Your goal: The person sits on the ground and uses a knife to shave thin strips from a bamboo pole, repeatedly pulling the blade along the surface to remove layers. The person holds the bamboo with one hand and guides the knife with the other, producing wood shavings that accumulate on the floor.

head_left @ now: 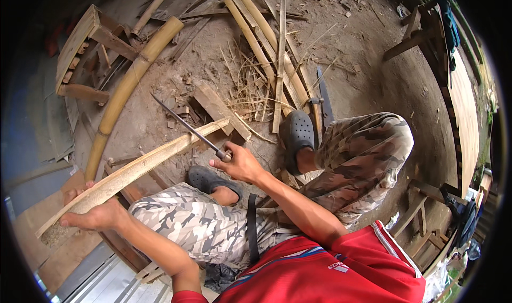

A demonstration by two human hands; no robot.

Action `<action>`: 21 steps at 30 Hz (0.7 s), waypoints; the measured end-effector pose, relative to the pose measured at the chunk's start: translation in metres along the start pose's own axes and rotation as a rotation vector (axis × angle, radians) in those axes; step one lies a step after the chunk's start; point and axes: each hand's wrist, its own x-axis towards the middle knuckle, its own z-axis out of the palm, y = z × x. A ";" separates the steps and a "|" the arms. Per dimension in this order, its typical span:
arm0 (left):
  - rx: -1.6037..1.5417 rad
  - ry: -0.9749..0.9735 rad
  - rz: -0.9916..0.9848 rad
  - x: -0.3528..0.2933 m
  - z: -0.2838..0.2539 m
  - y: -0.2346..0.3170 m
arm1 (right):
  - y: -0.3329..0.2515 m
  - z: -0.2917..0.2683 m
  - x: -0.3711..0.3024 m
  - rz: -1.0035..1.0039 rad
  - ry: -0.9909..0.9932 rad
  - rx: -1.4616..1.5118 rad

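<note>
A split length of bamboo lies slantwise across the left, its pale inner side facing up. Near its lower end my left hand is closed around it, with the palm underneath and fingers on the far edge. My right hand grips the short handle of a long, narrow-bladed knife. The dark blade points up and left, crossing over the bamboo close to its far end; whether it touches is hard to tell. That far end is by a wooden block on the ground.
A thick bamboo pole leans beside a wooden stool at left. Bamboo lengths and shavings cover the ground ahead. A hammer-like tool and a flat blade lie beside my shoe. A bench stands right.
</note>
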 end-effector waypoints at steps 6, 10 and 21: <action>0.169 0.035 -0.042 0.007 -0.001 -0.004 | 0.067 0.003 0.026 0.181 0.105 0.560; 0.252 0.145 0.024 0.022 -0.006 -0.025 | 0.093 0.001 0.037 0.404 0.090 0.802; 0.342 0.178 0.065 0.020 -0.009 -0.028 | 0.032 0.005 0.011 0.406 -0.254 0.877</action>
